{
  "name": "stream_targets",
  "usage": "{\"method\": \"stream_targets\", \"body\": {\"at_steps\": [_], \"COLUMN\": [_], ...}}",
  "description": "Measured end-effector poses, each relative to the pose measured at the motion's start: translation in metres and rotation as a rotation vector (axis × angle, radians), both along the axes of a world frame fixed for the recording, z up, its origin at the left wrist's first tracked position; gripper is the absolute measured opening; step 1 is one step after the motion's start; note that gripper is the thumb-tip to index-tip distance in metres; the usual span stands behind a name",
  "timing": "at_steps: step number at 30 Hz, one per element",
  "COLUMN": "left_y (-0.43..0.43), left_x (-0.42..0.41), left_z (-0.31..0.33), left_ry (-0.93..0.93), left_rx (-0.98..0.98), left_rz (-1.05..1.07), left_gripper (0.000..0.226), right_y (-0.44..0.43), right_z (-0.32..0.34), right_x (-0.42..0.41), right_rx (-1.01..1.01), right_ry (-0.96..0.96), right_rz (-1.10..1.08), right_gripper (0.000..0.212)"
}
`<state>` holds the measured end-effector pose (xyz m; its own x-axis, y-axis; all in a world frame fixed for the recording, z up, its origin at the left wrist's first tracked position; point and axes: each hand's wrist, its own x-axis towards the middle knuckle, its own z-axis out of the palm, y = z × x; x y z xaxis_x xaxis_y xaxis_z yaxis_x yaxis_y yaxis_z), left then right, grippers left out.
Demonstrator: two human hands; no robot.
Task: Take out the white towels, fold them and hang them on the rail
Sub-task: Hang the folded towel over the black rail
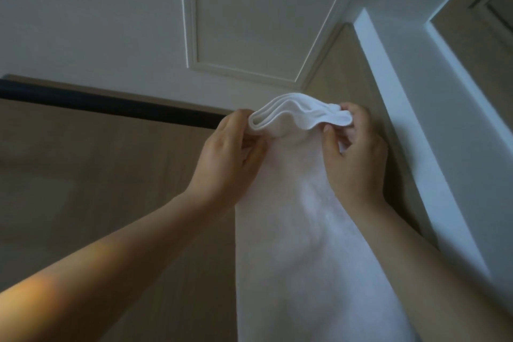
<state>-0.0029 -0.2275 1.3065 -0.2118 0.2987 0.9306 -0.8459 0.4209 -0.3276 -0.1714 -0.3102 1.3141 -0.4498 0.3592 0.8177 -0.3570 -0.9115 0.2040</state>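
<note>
A folded white towel (299, 230) hangs down in a long strip from the right end of a dark rail (111, 104). Its folded top edge bulges in several layers above the rail. My left hand (230, 158) pinches the towel's top left corner. At the top right corner, my right hand (352, 153) grips the layers between thumb and fingers. The towel hides the rail's right end, and its lower end runs out of the frame.
Behind the rail is a beige wooden wall (83, 175). A white panelled surface (249, 22) lies above. A white frame edge (416, 119) stands close on the right, next to my right hand.
</note>
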Motion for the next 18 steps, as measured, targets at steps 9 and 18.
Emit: {"method": "stream_targets", "body": {"at_steps": [9,18], "left_y": [0.018,0.008], "left_x": [-0.021,-0.026], "left_z": [0.05,0.083], "left_ry": [0.036,0.237], "left_rx": [0.07,0.27], "left_rz": [0.103,0.409], "left_gripper": [0.036,0.065], "right_y": [0.006,-0.006], "right_z": [0.033,0.068], "right_x": [0.001,0.006], "right_rx": [0.04,0.421], "right_ry": [0.072,0.241], "right_rz": [0.003,-0.228], "right_gripper": [0.039,0.058]}}
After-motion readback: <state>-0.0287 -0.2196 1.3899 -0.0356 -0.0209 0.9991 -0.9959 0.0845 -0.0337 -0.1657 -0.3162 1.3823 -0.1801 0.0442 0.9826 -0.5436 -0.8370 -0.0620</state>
